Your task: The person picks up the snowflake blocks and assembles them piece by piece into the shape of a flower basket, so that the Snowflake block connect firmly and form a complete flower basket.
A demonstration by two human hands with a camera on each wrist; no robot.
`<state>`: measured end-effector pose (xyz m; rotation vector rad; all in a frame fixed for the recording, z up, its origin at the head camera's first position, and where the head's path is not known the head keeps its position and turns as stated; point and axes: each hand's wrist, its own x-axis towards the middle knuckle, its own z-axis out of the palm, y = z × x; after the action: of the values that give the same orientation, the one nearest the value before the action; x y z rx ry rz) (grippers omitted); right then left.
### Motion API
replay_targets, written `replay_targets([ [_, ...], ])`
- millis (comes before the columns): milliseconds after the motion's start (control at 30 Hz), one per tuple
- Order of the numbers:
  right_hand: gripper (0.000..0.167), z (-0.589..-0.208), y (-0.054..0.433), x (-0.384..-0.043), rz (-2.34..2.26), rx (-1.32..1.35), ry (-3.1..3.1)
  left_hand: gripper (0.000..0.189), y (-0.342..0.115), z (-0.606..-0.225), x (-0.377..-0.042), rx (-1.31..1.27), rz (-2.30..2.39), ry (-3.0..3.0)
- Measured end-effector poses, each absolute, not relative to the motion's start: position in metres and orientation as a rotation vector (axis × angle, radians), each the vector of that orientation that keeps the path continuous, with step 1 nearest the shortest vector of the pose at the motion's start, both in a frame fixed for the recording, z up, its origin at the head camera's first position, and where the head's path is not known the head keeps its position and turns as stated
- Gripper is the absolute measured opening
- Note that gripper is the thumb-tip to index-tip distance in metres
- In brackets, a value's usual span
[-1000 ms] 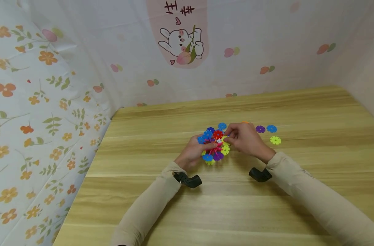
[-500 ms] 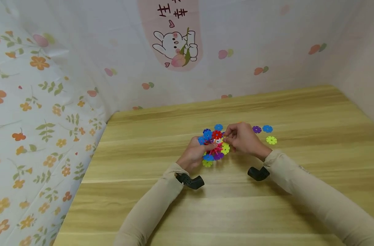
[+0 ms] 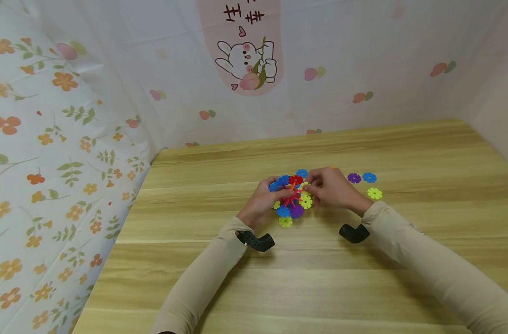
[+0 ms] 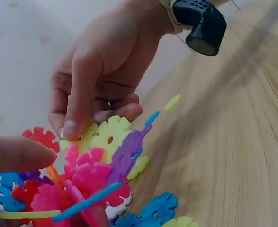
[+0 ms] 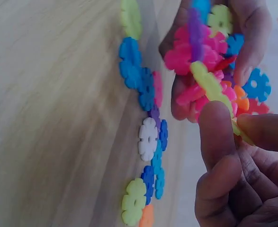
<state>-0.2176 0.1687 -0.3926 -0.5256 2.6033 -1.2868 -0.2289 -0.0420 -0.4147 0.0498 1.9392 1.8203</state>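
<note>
My left hand (image 3: 260, 200) grips a cluster of interlocking flower-shaped plastic discs (image 3: 291, 200), its thumb lying over the front. Pink discs form the middle, with red, blue, purple and yellow ones around them. On the cluster's right side my right hand (image 3: 335, 188) pinches a yellow flower disc (image 4: 84, 143) between thumb and index finger. In the right wrist view that disc touches another yellow disc (image 5: 210, 82) on the cluster; whether their slots are joined I cannot tell. The left fingers behind the cluster are mostly hidden.
Loose discs lie on the wooden table (image 3: 320, 287): a purple one (image 3: 354, 178), a blue one (image 3: 369, 177) and a yellow one (image 3: 375, 193) right of my hands. A white disc (image 5: 148, 139) lies among several others in the right wrist view. Patterned cloth (image 3: 174, 60) hangs behind.
The cluster has turned slightly in my left hand, and an orange disc now shows near its top. My right hand keeps its pinch in about the same place.
</note>
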Motion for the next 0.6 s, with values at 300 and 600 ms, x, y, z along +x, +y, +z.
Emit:
replay_targets([
  [300,0.012,-0.387,0.174,-0.218,-1.421,-0.397,2.632,0.055,-0.052,-0.415,-0.226,0.095,1.99,1.748],
  [600,0.02,-0.381,0.182,-0.217,-1.569,-0.289,2.7,0.059,-0.058,-0.419,-0.207,0.01,2.044,1.649],
])
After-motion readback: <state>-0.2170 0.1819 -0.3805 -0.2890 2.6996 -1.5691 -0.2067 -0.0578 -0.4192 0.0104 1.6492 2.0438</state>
